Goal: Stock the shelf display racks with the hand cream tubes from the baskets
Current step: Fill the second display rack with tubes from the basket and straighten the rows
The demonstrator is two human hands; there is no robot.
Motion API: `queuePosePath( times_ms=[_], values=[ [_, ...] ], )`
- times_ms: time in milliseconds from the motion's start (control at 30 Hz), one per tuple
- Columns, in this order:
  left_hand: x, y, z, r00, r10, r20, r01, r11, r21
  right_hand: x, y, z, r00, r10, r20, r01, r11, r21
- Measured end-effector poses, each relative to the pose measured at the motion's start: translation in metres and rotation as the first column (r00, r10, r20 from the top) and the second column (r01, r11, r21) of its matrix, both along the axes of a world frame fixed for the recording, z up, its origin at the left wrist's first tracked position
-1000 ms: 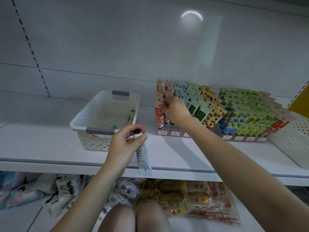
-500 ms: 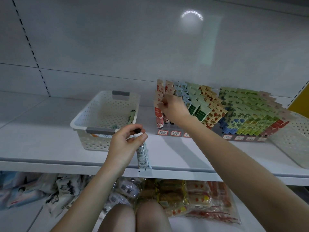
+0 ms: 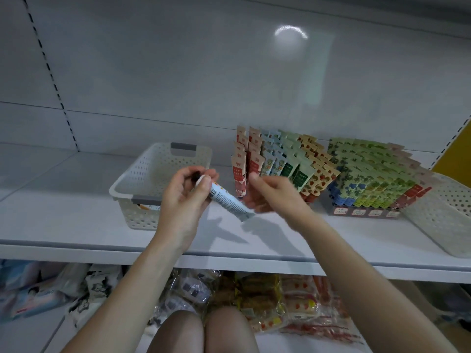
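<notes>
My left hand (image 3: 184, 197) grips a white hand cream tube (image 3: 226, 201) near its black cap, the tube slanting down to the right. Beside the tube's flat end my right hand (image 3: 272, 194) hovers, blurred, fingers loosely spread, holding nothing. Behind both hands a display rack (image 3: 283, 164) holds rows of red, blue, green and strawberry-print tubes. A second rack (image 3: 374, 179) to its right is packed with green and blue tubes. The white basket (image 3: 142, 184) at left holds at least one more tube behind its front wall.
Another white perforated basket (image 3: 443, 215) stands at the shelf's far right. The shelf's front edge (image 3: 229, 258) runs under my forearms. Bagged snacks (image 3: 267, 301) lie on the lower shelf by my knees. A yellow panel (image 3: 456, 154) borders the right.
My right hand has left the left rack's tubes and come back toward the tube. My left hand has lifted the tube and tilted it from upright to slanting right.
</notes>
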State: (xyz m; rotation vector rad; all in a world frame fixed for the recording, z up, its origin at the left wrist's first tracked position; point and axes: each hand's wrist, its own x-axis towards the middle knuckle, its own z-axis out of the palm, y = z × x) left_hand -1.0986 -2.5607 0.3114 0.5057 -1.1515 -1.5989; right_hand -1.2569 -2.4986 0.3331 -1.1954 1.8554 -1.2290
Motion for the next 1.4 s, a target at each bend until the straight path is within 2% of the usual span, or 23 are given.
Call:
queuePosePath(
  times_ms=[67,100,167,267,367,600,733,800,867,933,1000,1133,1400],
  values=[
    [-0.005,0.006,-0.001,0.999,-0.008,-0.045,0.008,1.0,-0.015,0.006,0.011,-0.008,0.955,0.055,0.292,-0.097,0.987,0.131],
    [-0.006,0.009,-0.003,0.999,-0.011,-0.04,0.009,0.999,-0.045,0.009,0.015,-0.011,0.905,0.064,0.42,-0.133,0.982,0.137],
    [-0.006,0.011,-0.008,0.999,0.002,0.041,0.004,0.989,-0.149,0.01,0.022,-0.014,0.837,0.037,0.546,-0.103,0.991,0.09],
    [-0.002,0.011,-0.013,0.97,0.047,0.24,0.034,0.947,-0.32,0.004,0.03,-0.015,0.769,-0.041,0.638,0.065,0.998,-0.015],
    [-0.001,0.015,-0.018,0.925,0.086,0.37,0.068,0.921,-0.385,-0.006,0.036,-0.016,0.728,-0.089,0.68,0.19,0.979,-0.075],
    [-0.015,0.02,-0.037,0.861,0.138,0.49,0.099,0.899,-0.427,-0.01,0.052,-0.033,0.612,-0.091,0.785,0.35,0.922,-0.166],
    [-0.031,0.024,-0.048,0.802,0.176,0.571,0.121,0.888,-0.444,-0.018,0.057,-0.036,0.739,-0.179,0.649,0.361,0.919,-0.157],
    [-0.039,0.022,-0.054,0.745,0.199,0.637,0.172,0.865,-0.471,-0.026,0.055,-0.028,0.836,-0.261,0.484,0.394,0.897,-0.198],
    [-0.045,0.016,-0.061,0.622,0.258,0.739,0.25,0.829,-0.499,-0.039,0.05,-0.018,0.898,-0.375,0.232,0.43,0.862,-0.27],
    [-0.046,0.007,-0.068,0.479,0.309,0.821,0.334,0.801,-0.497,-0.051,0.041,-0.01,0.886,-0.465,-0.004,0.435,0.832,-0.345],
    [-0.047,0.0,-0.077,0.355,0.369,0.859,0.401,0.77,-0.497,-0.058,0.029,-0.005,0.856,-0.493,-0.153,0.408,0.828,-0.385],
    [-0.044,-0.003,-0.09,0.166,0.505,0.847,0.501,0.697,-0.514,-0.062,0.003,-0.002,0.835,-0.471,-0.285,0.342,0.849,-0.403],
    [-0.046,-0.006,-0.1,0.129,0.566,0.814,0.523,0.659,-0.541,-0.063,-0.027,-0.013,0.81,-0.43,-0.399,0.288,0.884,-0.368]
  ],
)
